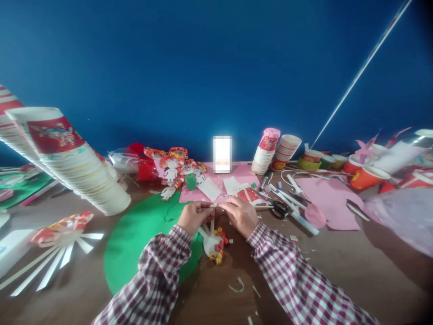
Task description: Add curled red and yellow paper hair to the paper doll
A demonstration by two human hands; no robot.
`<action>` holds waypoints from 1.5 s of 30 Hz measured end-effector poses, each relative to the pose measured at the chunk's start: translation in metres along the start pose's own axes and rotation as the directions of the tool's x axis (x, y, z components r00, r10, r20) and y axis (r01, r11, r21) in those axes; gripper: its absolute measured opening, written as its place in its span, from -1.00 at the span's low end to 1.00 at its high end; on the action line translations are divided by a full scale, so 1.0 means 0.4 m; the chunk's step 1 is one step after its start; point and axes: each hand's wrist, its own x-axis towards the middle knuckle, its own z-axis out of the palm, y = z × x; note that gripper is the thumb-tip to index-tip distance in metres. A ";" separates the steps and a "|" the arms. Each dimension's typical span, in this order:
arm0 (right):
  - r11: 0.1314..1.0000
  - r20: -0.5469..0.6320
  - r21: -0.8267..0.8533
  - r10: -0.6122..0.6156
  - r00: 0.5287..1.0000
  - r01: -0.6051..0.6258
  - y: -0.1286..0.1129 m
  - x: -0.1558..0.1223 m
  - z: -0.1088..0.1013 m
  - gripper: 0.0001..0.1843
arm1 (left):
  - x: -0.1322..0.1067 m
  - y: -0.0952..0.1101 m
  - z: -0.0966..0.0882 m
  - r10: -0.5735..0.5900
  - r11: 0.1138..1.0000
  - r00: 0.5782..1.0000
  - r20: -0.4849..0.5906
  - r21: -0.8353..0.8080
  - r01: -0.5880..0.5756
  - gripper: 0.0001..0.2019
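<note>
My left hand (194, 217) and my right hand (241, 214) are close together above the table, their fingers pinched on a thin pale strip (214, 205) between them. Whether it is paper or a small stick I cannot tell. Just below the hands is a white paper piece (210, 246) with red and yellow decorated edges, and narrow white strips run up from it toward my fingers. Part of it is hidden by the left hand. A round green sheet (135, 243) lies under my left forearm. Past my right hand, a thin pale stick shows near black-handled scissors (280, 208).
A tall leaning stack of paper cups (81, 167) stands at left, near a cut-out with fanned strips (64, 234). Paper figures (172, 169) lie at the back on pink sheet. Cup stacks (286, 151), markers (301, 221) and pink paper (329, 203) are to the right.
</note>
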 end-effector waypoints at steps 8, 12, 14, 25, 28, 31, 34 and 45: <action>1.000 0.017 -0.006 0.005 1.000 -0.005 0.001 0.000 0.000 -0.74 | -0.001 0.006 0.001 -0.015 1.000 1.000 -0.025 -0.012 0.015 -0.67; 1.000 0.026 -0.011 0.004 1.000 -0.004 0.001 -0.001 -0.001 -0.73 | -0.003 0.007 0.002 0.009 1.000 1.000 -0.024 0.026 -0.008 -0.66; 1.000 0.029 -0.013 0.000 1.000 0.000 -0.001 -0.001 -0.001 -0.73 | -0.005 0.007 0.004 0.023 0.998 0.999 -0.024 0.056 -0.022 -0.67; 1.000 0.028 -0.004 0.015 0.999 -0.015 -0.015 0.004 -0.010 -0.77 | -0.012 0.003 0.009 0.038 0.993 0.998 0.041 0.106 -0.042 -0.69; 1.000 0.029 0.006 0.001 1.000 -0.001 -0.014 0.002 -0.008 -0.77 | -0.012 0.004 0.011 0.025 0.993 0.999 0.041 0.111 -0.029 -0.69; 1.000 0.028 0.019 -0.014 1.000 0.014 -0.012 0.000 -0.004 -0.78 | -0.011 0.005 0.012 0.006 0.994 1.000 0.030 0.111 -0.010 -0.70; 0.999 0.019 0.034 -0.021 1.000 0.020 -0.011 -0.001 -0.002 -0.78 | -0.012 0.006 0.013 0.000 0.994 1.000 0.028 0.110 -0.003 -0.70; 1.000 0.012 0.014 -0.011 1.000 0.011 -0.017 0.002 -0.001 -0.83 | -0.017 0.008 0.020 0.010 0.990 0.999 0.044 0.137 -0.016 -0.68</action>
